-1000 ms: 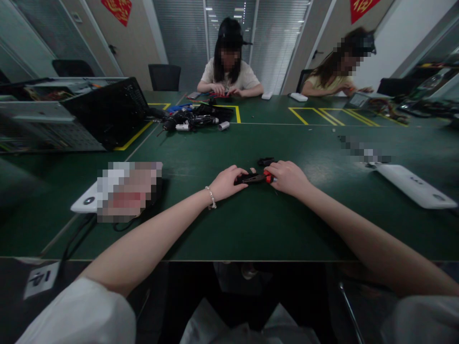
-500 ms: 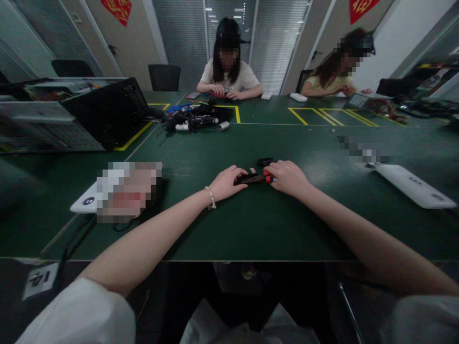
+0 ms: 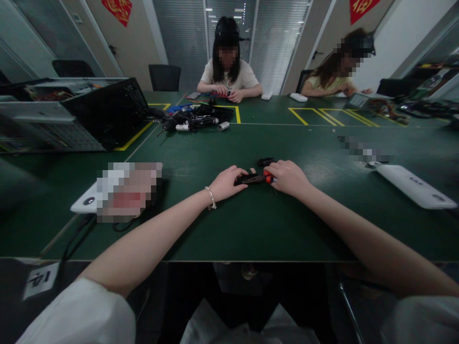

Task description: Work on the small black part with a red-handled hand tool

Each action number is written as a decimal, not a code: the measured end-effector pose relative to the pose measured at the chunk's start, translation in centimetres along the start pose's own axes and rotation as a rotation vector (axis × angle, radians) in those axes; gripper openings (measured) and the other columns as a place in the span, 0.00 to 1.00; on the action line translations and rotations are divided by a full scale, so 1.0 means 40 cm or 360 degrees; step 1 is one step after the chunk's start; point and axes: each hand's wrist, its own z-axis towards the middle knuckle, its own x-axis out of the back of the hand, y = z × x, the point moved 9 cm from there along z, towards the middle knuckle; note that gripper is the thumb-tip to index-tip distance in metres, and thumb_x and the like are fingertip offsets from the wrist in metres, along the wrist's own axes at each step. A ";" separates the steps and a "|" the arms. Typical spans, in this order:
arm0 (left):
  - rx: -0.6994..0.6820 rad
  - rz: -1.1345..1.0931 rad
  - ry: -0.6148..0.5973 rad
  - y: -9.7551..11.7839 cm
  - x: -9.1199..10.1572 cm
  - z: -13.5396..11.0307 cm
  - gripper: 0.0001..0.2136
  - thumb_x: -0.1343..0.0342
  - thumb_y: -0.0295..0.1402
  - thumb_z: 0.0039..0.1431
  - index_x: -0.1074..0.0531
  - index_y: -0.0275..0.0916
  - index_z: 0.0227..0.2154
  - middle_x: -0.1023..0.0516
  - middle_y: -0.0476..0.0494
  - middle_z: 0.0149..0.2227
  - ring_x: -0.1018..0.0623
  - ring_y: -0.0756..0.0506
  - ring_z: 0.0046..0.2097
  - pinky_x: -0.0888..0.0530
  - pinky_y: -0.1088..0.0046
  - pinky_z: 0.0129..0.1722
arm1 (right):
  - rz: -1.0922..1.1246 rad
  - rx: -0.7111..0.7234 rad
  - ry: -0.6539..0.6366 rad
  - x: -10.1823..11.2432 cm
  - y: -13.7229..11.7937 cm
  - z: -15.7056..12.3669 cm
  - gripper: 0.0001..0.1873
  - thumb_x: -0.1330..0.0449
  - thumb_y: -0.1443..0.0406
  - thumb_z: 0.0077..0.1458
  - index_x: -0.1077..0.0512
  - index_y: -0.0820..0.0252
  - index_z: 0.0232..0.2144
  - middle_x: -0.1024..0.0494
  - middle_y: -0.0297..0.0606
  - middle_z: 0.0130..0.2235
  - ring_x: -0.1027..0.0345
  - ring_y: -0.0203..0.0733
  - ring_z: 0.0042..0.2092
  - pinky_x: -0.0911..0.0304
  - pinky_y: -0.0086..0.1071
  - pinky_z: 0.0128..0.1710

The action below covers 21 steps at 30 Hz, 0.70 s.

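Note:
My right hand (image 3: 289, 177) is closed around the red handles of a pair of pliers (image 3: 256, 178). Their dark jaws point left and reach the small black part (image 3: 239, 181) in my left hand (image 3: 225, 182). That hand's fingers and thumb are curled around the part; its kind cannot be made out. Whether the jaws grip it or only touch it is unclear. Just beyond the pliers lie a small pale piece (image 3: 253, 170) and another black object (image 3: 266, 161).
Two people sit across the green table (image 3: 229, 224). An opened computer case (image 3: 103, 112) stands at left, with a heap of black parts and cables (image 3: 197, 117) beside it. White power banks lie at left (image 3: 84, 200) and right (image 3: 412, 185).
My hands and the pliers hold practically the same position. Across the table, the co-worker's hands have shifted slightly.

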 end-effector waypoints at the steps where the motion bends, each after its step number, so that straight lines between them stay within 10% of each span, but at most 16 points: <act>1: -0.0002 0.0003 0.0004 0.000 0.000 0.000 0.16 0.43 0.33 0.52 0.33 0.36 0.43 0.32 0.44 0.38 0.30 0.48 0.35 0.31 0.70 0.36 | 0.0011 -0.0010 -0.0008 -0.002 0.001 0.000 0.15 0.46 0.66 0.47 0.29 0.63 0.39 0.26 0.42 0.38 0.37 0.45 0.38 0.48 0.35 0.35; 21: -0.0014 0.0026 -0.0003 0.000 0.000 0.001 0.16 0.44 0.34 0.52 0.33 0.37 0.44 0.32 0.44 0.39 0.30 0.48 0.35 0.31 0.69 0.36 | 0.0001 -0.0033 -0.0022 -0.005 0.002 0.000 0.14 0.47 0.67 0.47 0.29 0.63 0.38 0.26 0.43 0.38 0.37 0.45 0.38 0.48 0.35 0.35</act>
